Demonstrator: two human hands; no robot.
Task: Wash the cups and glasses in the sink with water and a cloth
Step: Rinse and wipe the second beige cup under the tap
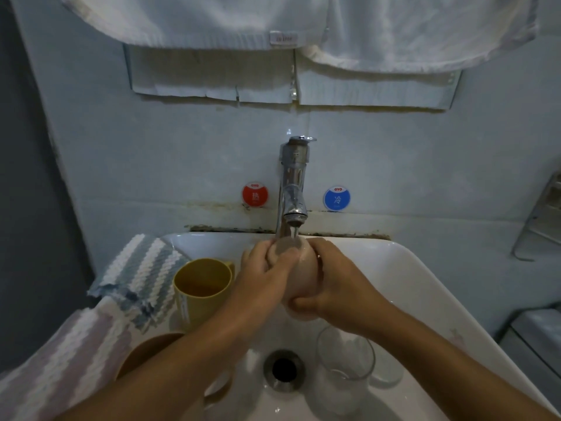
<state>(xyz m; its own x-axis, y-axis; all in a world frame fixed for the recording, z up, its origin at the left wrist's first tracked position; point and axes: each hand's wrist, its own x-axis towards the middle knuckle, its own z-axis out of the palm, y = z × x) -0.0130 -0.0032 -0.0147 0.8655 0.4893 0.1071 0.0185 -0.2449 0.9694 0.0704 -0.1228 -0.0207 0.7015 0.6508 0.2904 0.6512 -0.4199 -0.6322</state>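
Observation:
Both hands hold a pale pink cup (pixel 305 268) under the running tap (pixel 293 189) above the white sink (pixel 425 287). My right hand (pixel 337 281) grips the cup's body from the right and below. My left hand (pixel 267 278) holds its left side, with fingers over the rim at the mouth. Water falls onto the cup's mouth. In the basin stand a yellow mug (pixel 202 290) at the left, a brown cup (pixel 145 350) partly hidden under my left forearm, and a clear glass (pixel 344 363) near the drain (pixel 283 369). A striped cloth (pixel 133 281) lies draped over the sink's left rim.
White towels (pixel 273 22) hang on the wall above. Red (pixel 255 194) and blue (pixel 337 198) round stickers flank the tap. A metal rack (pixel 543 214) is on the right wall, and a grey box (pixel 534 335) stands at the lower right.

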